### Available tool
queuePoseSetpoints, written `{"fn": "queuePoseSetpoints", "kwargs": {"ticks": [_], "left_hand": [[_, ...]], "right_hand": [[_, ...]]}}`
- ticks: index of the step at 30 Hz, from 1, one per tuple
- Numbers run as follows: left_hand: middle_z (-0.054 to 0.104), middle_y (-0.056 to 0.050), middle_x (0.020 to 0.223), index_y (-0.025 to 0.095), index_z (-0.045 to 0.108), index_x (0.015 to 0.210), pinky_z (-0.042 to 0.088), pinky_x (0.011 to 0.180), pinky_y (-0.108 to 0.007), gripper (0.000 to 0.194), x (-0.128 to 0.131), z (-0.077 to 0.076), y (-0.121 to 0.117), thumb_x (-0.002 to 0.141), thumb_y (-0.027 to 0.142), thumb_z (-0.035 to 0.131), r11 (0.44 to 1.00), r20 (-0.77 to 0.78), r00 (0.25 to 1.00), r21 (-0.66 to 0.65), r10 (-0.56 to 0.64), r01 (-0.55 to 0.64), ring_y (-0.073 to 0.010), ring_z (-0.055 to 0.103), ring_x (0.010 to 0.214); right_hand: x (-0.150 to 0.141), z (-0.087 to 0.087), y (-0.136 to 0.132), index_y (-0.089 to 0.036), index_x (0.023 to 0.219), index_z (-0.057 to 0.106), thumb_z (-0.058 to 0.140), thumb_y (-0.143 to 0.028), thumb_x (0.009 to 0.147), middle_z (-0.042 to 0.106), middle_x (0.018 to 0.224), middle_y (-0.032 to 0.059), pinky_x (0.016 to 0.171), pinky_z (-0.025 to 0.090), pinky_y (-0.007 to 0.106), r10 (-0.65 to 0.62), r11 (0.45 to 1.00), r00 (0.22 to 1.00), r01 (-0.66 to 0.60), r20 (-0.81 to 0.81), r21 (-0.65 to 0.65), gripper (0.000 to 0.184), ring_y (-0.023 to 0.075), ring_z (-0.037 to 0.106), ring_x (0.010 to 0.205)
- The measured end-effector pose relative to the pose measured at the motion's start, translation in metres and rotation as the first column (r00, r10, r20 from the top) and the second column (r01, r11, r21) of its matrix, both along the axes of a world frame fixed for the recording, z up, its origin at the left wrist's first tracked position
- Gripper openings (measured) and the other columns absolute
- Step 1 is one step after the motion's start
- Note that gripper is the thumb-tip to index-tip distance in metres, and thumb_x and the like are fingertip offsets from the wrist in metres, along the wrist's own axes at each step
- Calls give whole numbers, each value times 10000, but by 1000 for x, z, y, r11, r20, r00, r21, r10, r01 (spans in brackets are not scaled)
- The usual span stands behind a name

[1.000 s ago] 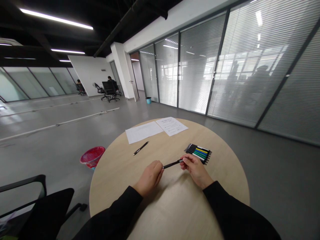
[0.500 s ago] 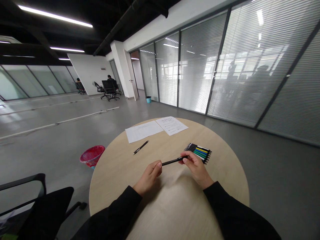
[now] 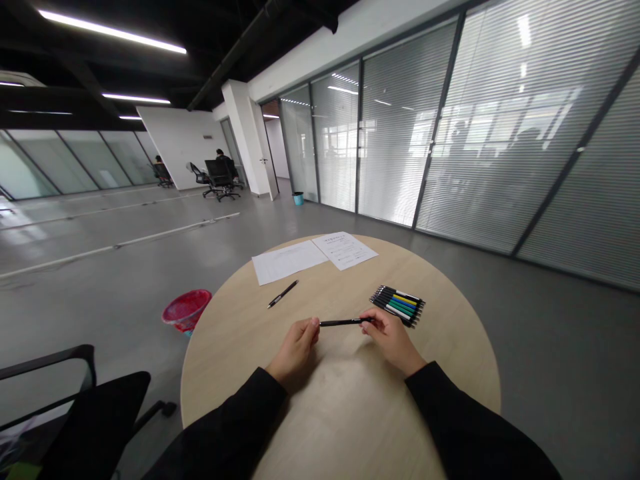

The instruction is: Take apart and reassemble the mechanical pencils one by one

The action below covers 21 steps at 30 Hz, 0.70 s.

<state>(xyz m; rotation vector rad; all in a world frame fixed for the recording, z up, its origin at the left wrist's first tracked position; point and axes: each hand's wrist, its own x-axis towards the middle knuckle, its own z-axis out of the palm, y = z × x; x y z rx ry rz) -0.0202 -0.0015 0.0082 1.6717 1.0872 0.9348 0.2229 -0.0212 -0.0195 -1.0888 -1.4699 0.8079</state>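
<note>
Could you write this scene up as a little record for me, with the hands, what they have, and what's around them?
Left hand: holds one end of a black pen
Right hand: holds the same pen's other end
Beyond the right hand: row of pens, black, white, yellow, blue and green showing
Beyond the left hand: lone dark pen, lying by itself
Near the far edge: plainer sheet and printed sheet
Table: round, pale wood look
Floor, left: red basket

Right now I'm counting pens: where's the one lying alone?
In the head view, the lone pen lies at left on the table, between the left sheet and left hand.
</note>
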Motion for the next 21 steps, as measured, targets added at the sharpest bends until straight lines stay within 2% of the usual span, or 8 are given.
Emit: {"fn": "queuePoseSetpoints", "kwargs": {"ticks": [2, 5, 8, 10, 12, 16, 21], "left_hand": [[320, 60, 500, 203, 372, 552, 224, 493, -260, 589, 1, -3, 1, 933, 652, 350, 999, 6, 1000, -40, -5, 5, -90, 260, 470], [383, 41, 518, 186, 439, 579, 268, 504, -258, 595, 1, -3, 1, 956, 630, 315, 998, 34, 999, -60, -24, 26, -93, 319, 481], [473, 27, 643, 176, 526, 789, 356, 557, -242, 450, 0, 1, 0, 954, 578, 410, 999, 136, 990, -19, -38, 41, -108, 424, 572], [512, 21, 733, 190, 524, 938, 411, 613, -238, 329, -2, 4, 0, 931, 518, 512, 998, 183, 981, 5, -64, 64, -117, 481, 648], [544, 5, 818, 202, 510, 1014, 453, 670, -249, 296, -4, 6, 0, 897, 460, 593, 997, 198, 977, 29, -78, 74, -126, 523, 717], [584, -27, 918, 201, 514, 1031, 497, 763, -299, 277, -6, 7, 1, 866, 385, 640, 995, 207, 976, 78, -72, 57, -149, 581, 793], [623, -15, 800, 176, 569, 934, 490, 754, -298, 201, -4, 7, 2, 871, 358, 628, 997, 162, 987, 77, -11, -1, -153, 603, 758]], "right_hand": [[0, 0, -1, -190, 946, 672, 619, -311, 862, 686, 808, 34, 695, 552, 310, -1, 1000, 1000, 1, 5, 6, 157, 179, 672, 727], [0, 2, -2, -186, 936, 662, 621, -337, 864, 685, 809, 34, 683, 557, 301, 36, 999, 997, -38, -64, -20, 172, 175, 674, 725], [-1, 3, -3, -186, 926, 655, 642, -369, 859, 683, 814, 37, 680, 562, 307, 43, 998, 994, -48, -102, -44, 196, 175, 671, 718], [0, 2, -2, -186, 919, 651, 655, -387, 854, 679, 817, 38, 680, 563, 314, 37, 998, 992, -44, -123, -54, 210, 176, 668, 713], [0, 1, -2, -187, 913, 648, 663, -406, 850, 679, 811, 37, 680, 564, 321, 36, 997, 989, -46, -146, -63, 229, 176, 665, 706], [-1, 3, -4, -187, 900, 645, 682, -444, 835, 688, 792, 38, 671, 564, 324, 40, 995, 981, -56, -190, -82, 267, 175, 662, 687], [-1, 1, -4, -187, 892, 649, 702, -462, 819, 688, 799, 40, 670, 565, 330, 37, 994, 977, -59, -212, -97, 289, 177, 664, 689]]}}
